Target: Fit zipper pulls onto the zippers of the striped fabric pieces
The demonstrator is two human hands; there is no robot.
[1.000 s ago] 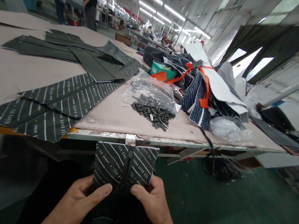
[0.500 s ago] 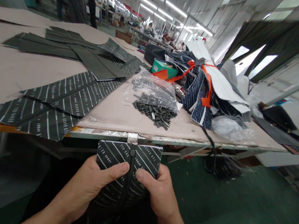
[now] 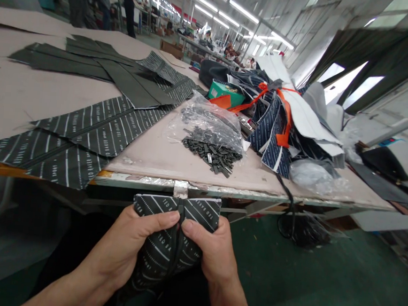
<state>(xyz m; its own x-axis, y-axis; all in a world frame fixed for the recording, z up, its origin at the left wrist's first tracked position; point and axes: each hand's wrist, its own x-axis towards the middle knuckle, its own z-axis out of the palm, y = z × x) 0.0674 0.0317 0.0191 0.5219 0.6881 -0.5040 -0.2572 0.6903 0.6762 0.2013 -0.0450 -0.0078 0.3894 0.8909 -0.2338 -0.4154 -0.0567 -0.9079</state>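
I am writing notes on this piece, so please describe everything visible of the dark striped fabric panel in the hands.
The dark grey-green fabric panel bears whitish diagonal stripes and lettering; a dark zip-like strip runs down its middle. Its top edge is pale. It hangs below the pinkish tabletop, its lower end lost in shadow. The left hand and right hand grip its sides, thumbs in front.

one left hand [image 3: 128, 236], one right hand [image 3: 216, 248], one held striped piece [image 3: 163, 246], one green box [image 3: 232, 97], one parts heap [image 3: 216, 157]
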